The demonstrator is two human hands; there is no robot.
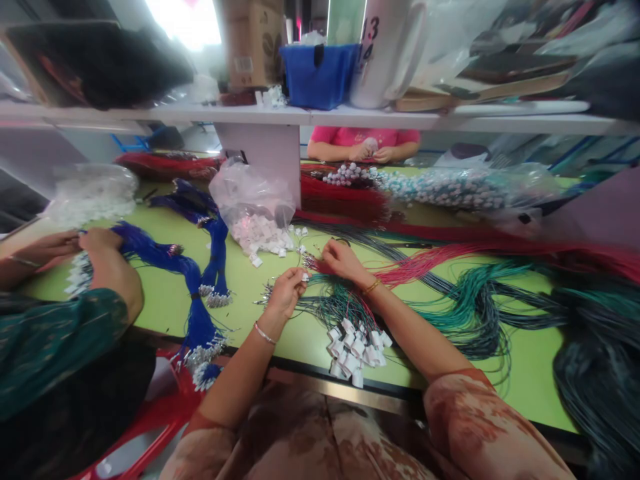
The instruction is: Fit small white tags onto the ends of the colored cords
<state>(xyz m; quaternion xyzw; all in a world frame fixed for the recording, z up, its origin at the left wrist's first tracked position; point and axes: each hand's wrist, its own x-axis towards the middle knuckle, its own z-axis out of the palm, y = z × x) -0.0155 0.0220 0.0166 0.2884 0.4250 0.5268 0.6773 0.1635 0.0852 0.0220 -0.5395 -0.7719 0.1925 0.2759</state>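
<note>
My left hand (285, 293) is closed in a pinch on a small white connector (305, 277) above the green-yellow tabletop. Just right of it, my right hand (344, 260) hovers with fingers curled together by the metal-tipped ends of the red wires (309, 262); what it grips is hidden. Below my hands lies a bunch of dark and green wires whose far ends carry several white connector housings (357, 350). Loose white connectors (267, 235) spill from a clear plastic bag (250, 190) beyond my left hand.
Blue wire bundles (193, 280) lie to the left, beside a co-worker's hands (100, 247). Red wires (450, 257), green wires (470, 293) and dark wires (595, 373) stretch right. A shelf (310, 118) holding a blue bin (320, 77) crosses behind; another person in pink (367, 139) sits opposite.
</note>
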